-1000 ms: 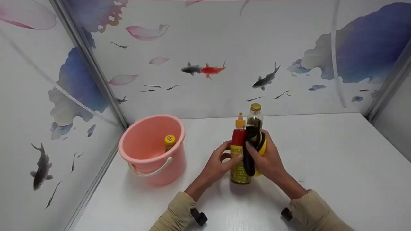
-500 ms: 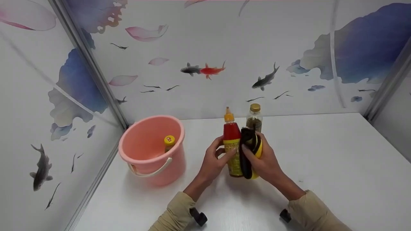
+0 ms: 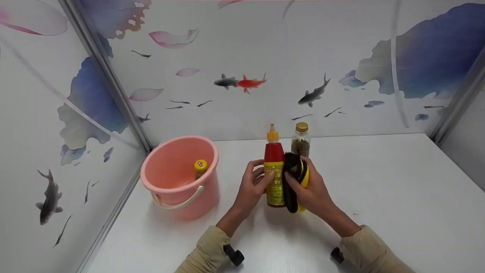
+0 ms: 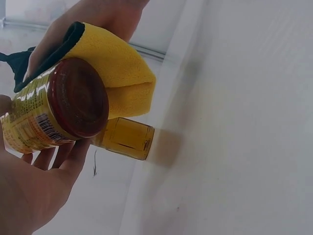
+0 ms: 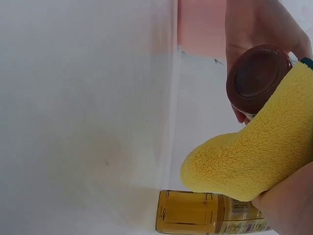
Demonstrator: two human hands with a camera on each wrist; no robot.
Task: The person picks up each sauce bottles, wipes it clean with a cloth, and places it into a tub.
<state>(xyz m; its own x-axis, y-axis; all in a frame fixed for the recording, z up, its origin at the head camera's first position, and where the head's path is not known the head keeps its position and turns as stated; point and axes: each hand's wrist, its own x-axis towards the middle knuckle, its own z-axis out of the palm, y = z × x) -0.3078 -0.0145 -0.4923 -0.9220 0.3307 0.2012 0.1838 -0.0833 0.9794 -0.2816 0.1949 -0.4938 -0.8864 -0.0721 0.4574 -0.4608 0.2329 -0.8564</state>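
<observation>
Nearest you, your tan sleeves (image 3: pixel 212 246) reach in over the white table (image 3: pixel 398 189), a small black device at each cuff. Your left hand (image 3: pixel 250 187) grips the red squeeze bottle (image 3: pixel 274 184) by its yellow label, thumb on the near face and fingers curled round the side. You hold that bottle roughly upright and off the table, its orange nozzle cap on top and its dark red base showing in both wrist views. Your right hand (image 3: pixel 312 187) pinches a folded plush cloth (image 5: pixel 249 152), yellow with a dark side and edging, right beside the bottle's right side; the two appear to touch.

Off to your left stands a pink bucket (image 3: pixel 199 203) with a white handle, and inside it a yellow-lidded jar (image 3: pixel 200 165). Beyond the cloth, a gold-capped bottle (image 3: pixel 301 144) with amber contents stands on the table. Farthest away, fish and petals decorate the pale back wall (image 3: pixel 341 45).
</observation>
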